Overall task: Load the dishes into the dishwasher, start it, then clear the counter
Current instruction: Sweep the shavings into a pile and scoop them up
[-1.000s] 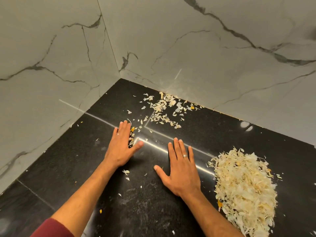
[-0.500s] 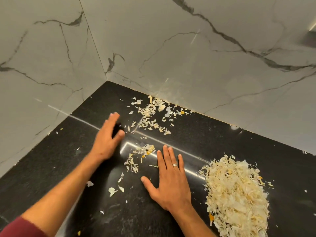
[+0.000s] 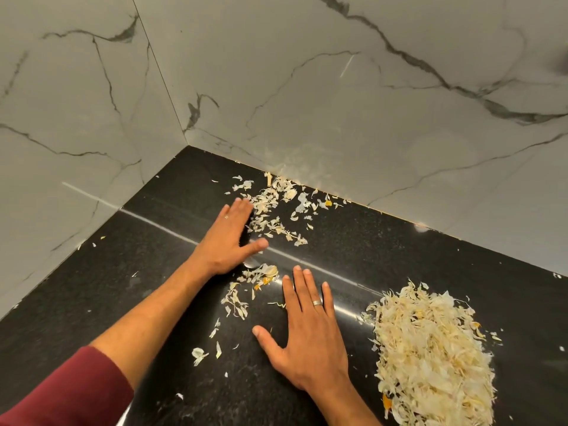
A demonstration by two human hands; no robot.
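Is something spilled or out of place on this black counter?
Yes. Pale peel scraps lie scattered by the back wall and more between the left hand and right hand, apart from the big pile.

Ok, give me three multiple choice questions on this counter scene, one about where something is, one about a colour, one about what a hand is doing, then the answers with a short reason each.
1. Where is the big heap of peels?
A. right of the right hand
B. in the wall corner
C. under the left hand

2. What colour is the countertop?
A. white
B. black
C. wooden brown

3. How is the right hand placed?
A. clenched around a cloth
B. lifted, holding a plate
C. open and flat on the counter

Answers:
1 A, the heap lies beyond the right hand's outer side.
2 B, the stone is dark and speckled under pale marbled walls.
3 C, its fingers are spread on the stone, holding nothing.
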